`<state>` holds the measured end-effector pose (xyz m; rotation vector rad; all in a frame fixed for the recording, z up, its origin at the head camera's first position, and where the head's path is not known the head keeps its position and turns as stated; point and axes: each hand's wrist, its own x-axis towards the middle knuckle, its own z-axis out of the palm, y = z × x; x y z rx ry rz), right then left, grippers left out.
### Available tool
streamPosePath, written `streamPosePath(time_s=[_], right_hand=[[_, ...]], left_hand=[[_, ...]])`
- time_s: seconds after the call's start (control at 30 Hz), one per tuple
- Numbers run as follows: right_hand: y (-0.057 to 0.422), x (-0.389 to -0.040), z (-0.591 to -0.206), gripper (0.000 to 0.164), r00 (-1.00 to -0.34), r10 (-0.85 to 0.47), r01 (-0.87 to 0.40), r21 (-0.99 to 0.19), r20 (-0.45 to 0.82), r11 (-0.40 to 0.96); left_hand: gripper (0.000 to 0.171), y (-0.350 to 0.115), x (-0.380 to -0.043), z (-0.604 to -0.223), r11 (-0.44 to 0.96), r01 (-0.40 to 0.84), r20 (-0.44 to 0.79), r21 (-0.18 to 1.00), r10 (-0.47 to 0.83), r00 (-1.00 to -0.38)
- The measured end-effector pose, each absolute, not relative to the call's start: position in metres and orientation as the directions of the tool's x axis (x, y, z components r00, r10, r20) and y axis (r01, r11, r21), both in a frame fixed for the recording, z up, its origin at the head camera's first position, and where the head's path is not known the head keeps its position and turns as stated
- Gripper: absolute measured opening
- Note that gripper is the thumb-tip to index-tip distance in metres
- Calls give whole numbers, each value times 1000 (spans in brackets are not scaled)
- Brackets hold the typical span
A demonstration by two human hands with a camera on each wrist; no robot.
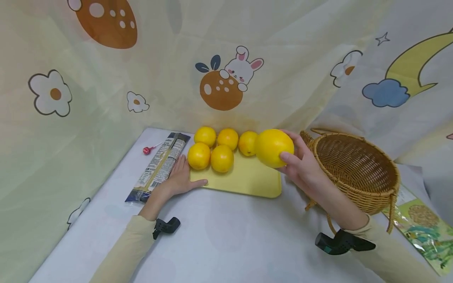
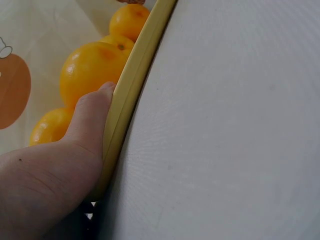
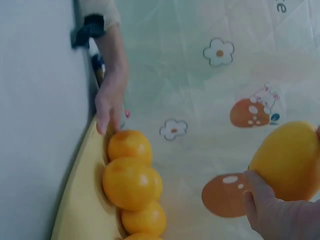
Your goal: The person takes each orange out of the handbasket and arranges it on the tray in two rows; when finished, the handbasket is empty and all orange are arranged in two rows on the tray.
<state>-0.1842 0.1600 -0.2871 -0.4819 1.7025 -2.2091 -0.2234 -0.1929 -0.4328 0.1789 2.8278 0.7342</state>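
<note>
Several oranges (image 1: 221, 158) sit close together on the left and back of a yellow tray (image 1: 247, 181). My right hand (image 1: 302, 165) grips another orange (image 1: 274, 148) above the tray's right side; the right wrist view shows this held orange (image 3: 287, 160) with the thumb against it. At the tray's front left corner rests my left hand (image 1: 178, 177), its fingers straight along the side and its thumb out over the front rim. The left wrist view shows that thumb lying along the tray's rim (image 2: 132, 90), beside an orange (image 2: 92, 72).
Left of the tray lies a long dark-blue and silver packet (image 1: 159, 165), with a red lollipop (image 1: 148, 150) beyond it. A brown wicker basket (image 1: 354, 169) stands tilted at the right. Beside it lies a green printed bag (image 1: 424, 232). Printed cloth hangs behind.
</note>
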Motion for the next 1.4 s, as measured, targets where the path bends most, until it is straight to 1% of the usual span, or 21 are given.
streamPosePath(time_s=[0.1,0.27,0.43,0.63,0.77,0.87,0.93,1.03,1.13,1.27,1.4], right_hand=[[156,-194,-295,52,-903,-415,-15,-975,109,-224],[151,-210,-309,62,-925,-355,-119,-991,136,-68],[140,-223,-315,73,-934,-332,-157,-986,128,62],[131,-232,-326,80,-927,-344,-207,-968,149,139],[127,-236,-339,84,-922,-355,-254,-935,156,249],[122,-235,-350,86,-917,-363,-305,-879,167,367],[118,-235,-357,87,-906,-374,-359,-830,200,427],[112,-237,-366,88,-885,-387,-428,-780,259,457],[111,-240,-377,88,-868,-402,-471,-743,292,476],[112,-243,-389,88,-855,-420,-498,-706,304,504],[115,-246,-395,86,-863,-396,-490,-704,313,513]], left_hand=[[121,-192,-223,-431,871,62,-174,487,167,-970],[121,-192,-222,-431,871,64,-175,488,169,-970],[121,-191,-223,-432,871,66,-176,487,172,-969],[122,-190,-226,-433,871,73,-172,485,177,-969],[123,-191,-227,-433,870,72,-172,488,176,-969],[123,-193,-225,-432,869,61,-183,490,171,-968],[123,-194,-225,-432,869,59,-180,492,168,-969],[122,-196,-225,-431,866,61,-168,497,164,-972],[122,-196,-226,-432,863,70,-163,500,173,-971],[122,-194,-225,-433,862,73,-164,501,178,-970],[123,-193,-224,-433,864,73,-166,498,178,-970]])
